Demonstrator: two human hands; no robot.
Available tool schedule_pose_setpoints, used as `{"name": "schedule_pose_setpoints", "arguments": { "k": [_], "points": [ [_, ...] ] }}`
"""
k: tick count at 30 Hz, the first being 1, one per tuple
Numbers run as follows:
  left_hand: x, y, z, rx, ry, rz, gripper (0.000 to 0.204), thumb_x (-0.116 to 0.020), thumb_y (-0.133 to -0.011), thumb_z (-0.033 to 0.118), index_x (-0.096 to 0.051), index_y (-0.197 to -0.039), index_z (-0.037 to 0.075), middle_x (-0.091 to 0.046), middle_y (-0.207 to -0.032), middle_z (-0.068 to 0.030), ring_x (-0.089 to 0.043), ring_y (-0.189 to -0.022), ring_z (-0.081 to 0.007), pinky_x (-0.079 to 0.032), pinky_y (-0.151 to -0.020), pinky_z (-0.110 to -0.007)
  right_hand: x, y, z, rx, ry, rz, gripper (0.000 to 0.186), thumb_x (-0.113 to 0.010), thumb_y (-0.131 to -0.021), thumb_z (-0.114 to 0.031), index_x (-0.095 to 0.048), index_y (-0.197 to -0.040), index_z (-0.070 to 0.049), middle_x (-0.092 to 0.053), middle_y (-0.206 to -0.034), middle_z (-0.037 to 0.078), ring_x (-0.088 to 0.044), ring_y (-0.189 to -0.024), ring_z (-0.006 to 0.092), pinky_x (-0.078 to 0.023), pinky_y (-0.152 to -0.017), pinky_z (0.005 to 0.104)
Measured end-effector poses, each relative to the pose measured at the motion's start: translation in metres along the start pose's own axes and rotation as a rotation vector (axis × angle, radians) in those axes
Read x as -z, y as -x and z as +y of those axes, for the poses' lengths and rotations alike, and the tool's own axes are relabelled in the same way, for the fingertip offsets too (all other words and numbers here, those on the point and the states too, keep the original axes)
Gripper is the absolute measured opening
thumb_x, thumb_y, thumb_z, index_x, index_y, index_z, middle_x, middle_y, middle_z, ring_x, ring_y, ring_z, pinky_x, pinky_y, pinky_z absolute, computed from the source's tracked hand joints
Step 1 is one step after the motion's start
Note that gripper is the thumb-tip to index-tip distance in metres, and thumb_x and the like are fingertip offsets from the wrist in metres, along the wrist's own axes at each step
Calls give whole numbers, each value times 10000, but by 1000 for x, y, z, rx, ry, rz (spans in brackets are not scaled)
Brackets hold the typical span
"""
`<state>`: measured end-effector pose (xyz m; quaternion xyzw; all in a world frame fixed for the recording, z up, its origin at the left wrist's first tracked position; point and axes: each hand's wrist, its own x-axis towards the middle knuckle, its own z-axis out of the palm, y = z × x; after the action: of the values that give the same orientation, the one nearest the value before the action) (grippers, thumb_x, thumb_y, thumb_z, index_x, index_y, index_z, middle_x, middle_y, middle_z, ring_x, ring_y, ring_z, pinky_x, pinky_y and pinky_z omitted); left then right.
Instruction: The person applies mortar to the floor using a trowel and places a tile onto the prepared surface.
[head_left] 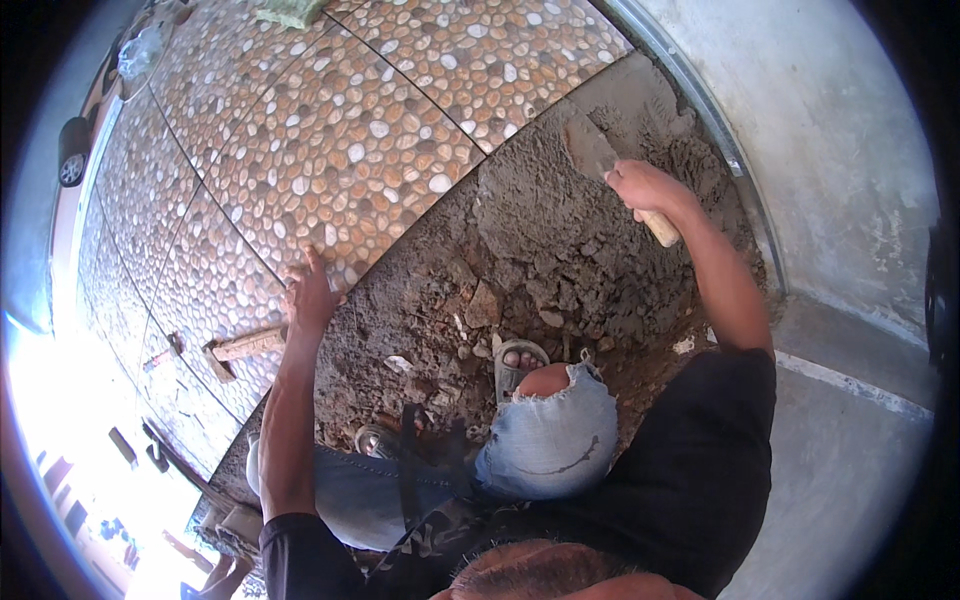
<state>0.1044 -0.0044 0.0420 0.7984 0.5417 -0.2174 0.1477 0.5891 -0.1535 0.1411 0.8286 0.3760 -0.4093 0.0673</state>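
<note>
Our right hand [645, 190] grips the trowel [590, 146] at the mortar [535, 205] near the wall [810, 130], our left hand [310, 292], splayed and holding nothing, meets the edge of the tiles [330, 165], and we judge the floor part-tiled, its wall-side strip left.

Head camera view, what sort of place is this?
Probably a porch or patio under construction: pebble-patterned tiles cover part of the floor, rough gray mortar-like material lies beside them, and the right hand holds a trowel.
</note>
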Motion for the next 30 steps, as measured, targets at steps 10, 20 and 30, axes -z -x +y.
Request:
{"name": "schedule_pose_setpoints", "arguments": {
  "k": [10,20,30],
  "points": [
    [-11,-7,-7,-39,27,-22,1066,-793,-681,244,-71,-1440,45,-236,-1281,-486,-488,-1070,-539,-425,-881,-533,22,-59,112,-222,341,338,309,-447,-845,-162,-616,-1026,23,-616,-1018,247,-582,-986,395,-470,-834,490],
    [2,2,-1,-44,78,-34,1031,-772,-710,181,-57,-1435,21,-256,-1269,-487,-485,-1071,-541,-419,-901,-492,9,-44,66,-153,310,397,308,-430,-838,-133,-625,-994,47,-606,-1057,247,-587,-1000,382,-469,-849,473],
    [5,2,2,-52,55,-37,1035,-777,-696,178,-66,-1431,16,-284,-1245,-488,-532,-1027,-499,-451,-849,-481,55,-62,87,-243,-672,140,213,-474,-873,-240,-521,-899,-34,-503,-694,57,-472,-520,158,-445,-473,370]
  ]
}}
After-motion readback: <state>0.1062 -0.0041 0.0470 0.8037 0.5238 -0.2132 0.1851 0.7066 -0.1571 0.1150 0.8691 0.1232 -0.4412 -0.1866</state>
